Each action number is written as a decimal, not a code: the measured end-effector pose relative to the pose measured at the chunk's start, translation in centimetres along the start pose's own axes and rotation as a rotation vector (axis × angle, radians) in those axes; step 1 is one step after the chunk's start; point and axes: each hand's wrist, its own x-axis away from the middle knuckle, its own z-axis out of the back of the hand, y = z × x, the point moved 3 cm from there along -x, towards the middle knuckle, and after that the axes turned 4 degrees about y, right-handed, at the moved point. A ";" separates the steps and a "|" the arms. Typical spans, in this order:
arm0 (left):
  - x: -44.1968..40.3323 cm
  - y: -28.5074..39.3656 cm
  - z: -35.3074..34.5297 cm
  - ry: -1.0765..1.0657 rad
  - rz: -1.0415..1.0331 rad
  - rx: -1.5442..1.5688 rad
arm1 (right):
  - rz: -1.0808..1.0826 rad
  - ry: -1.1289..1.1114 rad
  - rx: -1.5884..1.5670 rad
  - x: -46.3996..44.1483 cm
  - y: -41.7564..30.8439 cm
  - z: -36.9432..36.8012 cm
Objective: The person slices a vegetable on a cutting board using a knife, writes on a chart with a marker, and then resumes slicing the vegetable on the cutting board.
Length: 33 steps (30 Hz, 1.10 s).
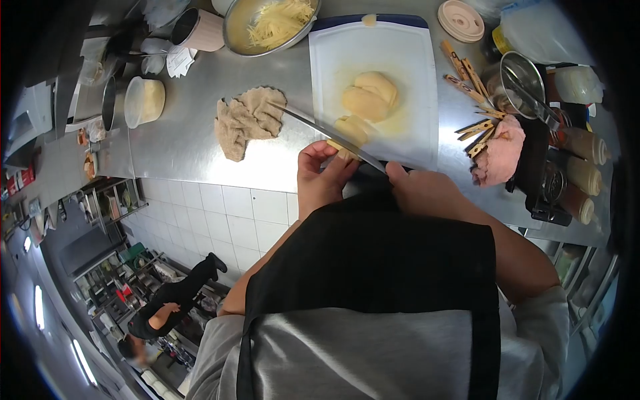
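My right hand [427, 190] is closed around the handle end of a long knife [320, 128], whose blade slants up and left across the lower edge of a white cutting board [417, 67]. Just below the blade, my left hand [323, 179] pinches a pale yellow piece, apparently peeled potato [344, 152]; the knife partly covers it. Beyond the blade lie a few overlapping cut slices [353, 128]. Larger peeled potato pieces [370, 97] rest together mid-board, on a wet-looking patch. A small pale scrap [369, 20] sits at the board's dark far edge.
A crumpled brown cloth [250, 120] lies left of the board, close to the knife tip. Behind are a metal bowl of pale strips [273, 23] and a plastic tub [145, 101]. Clothespins [475, 87], a pink cloth [500, 152] and bottles [587, 143] crowd the right. Another person [177, 297] stands far left.
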 end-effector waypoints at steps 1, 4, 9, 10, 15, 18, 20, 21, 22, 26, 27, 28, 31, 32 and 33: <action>0.1 0.1 -0.1 0.006 0.008 0.012 | 0.000 -0.016 0.007 0.0 0.1 -0.1; 0.2 0.3 -0.1 0.003 0.034 0.047 | -0.024 -0.042 0.019 0.2 0.2 0.3; 0.4 0.2 0.6 -0.010 0.044 0.028 | -0.004 -0.042 0.020 5.2 -0.6 1.8; 0.2 -0.1 1.0 -0.025 0.045 0.018 | 0.006 -0.025 -0.003 6.2 -0.6 2.0; 0.0 -0.4 1.4 -0.086 0.032 0.041 | 0.012 0.008 -0.031 9.1 -0.7 2.5; 0.1 -0.4 1.2 -0.089 0.036 0.039 | -0.009 -0.009 -0.053 9.5 -0.5 2.3; 0.1 -0.4 1.2 -0.084 0.035 0.036 | 0.016 0.003 -0.077 9.5 -0.6 2.3; 0.0 -0.5 1.2 -0.087 0.035 0.033 | 0.029 0.009 -0.089 9.5 -0.6 2.3; 0.0 -0.5 1.3 -0.090 0.035 0.029 | 0.049 0.022 -0.106 9.6 -0.5 2.3; -0.1 -0.7 1.7 -0.100 -0.011 -0.026 | 0.054 0.014 -0.092 9.8 -0.6 2.6; -0.1 -0.8 1.7 -0.104 -0.013 -0.025 | 0.034 -0.002 -0.068 9.9 -0.6 2.6; -0.2 -0.9 1.7 -0.109 -0.015 -0.025 | 0.045 0.016 -0.067 9.9 -0.5 2.5; -0.2 -0.8 1.7 -0.105 -0.013 -0.030 | 0.067 0.050 -0.044 9.9 -0.4 2.0; -0.2 -0.8 1.7 -0.101 -0.010 -0.034 | 0.064 0.047 -0.025 9.9 -0.4 2.0; -0.2 -0.7 1.6 -0.097 0.000 -0.020 | 0.062 0.044 -0.007 9.8 -0.5 1.9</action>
